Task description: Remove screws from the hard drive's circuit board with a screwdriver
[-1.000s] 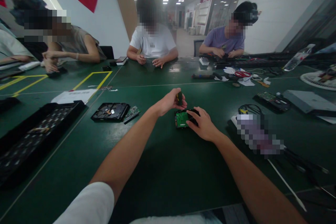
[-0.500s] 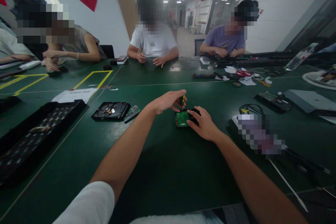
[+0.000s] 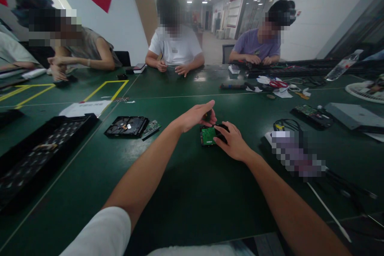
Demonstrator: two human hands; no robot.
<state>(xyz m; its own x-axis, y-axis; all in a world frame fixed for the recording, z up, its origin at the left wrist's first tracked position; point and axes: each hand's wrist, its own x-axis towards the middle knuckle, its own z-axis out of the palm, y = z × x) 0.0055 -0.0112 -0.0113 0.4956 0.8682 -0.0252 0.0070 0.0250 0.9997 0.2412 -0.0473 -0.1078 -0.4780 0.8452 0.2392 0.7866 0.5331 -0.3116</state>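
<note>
A hard drive (image 3: 203, 143) lies on the green table in front of me, its green circuit board (image 3: 208, 136) facing up. My right hand (image 3: 233, 141) grips it from the right, with the thumb and fingers at its edge and partly over it. Above the drive's far left corner, my left hand (image 3: 196, 117) is closed around a small screwdriver (image 3: 207, 117) with a dark and yellow handle. My fingers cover most of the tool, and I cannot see whether its tip touches a screw.
To the left lie an opened hard drive (image 3: 127, 127), a loose circuit board (image 3: 151, 129) and a long black tray (image 3: 45, 152). At right are a power strip (image 3: 267, 138), cables, another drive (image 3: 312, 116) and a grey metal box (image 3: 355, 116). Several people sit across the table.
My left hand has turned at the screwdriver: the thumb and fingers have shifted and now hide more of the handle. My right hand and the hard drive have stayed in place.
</note>
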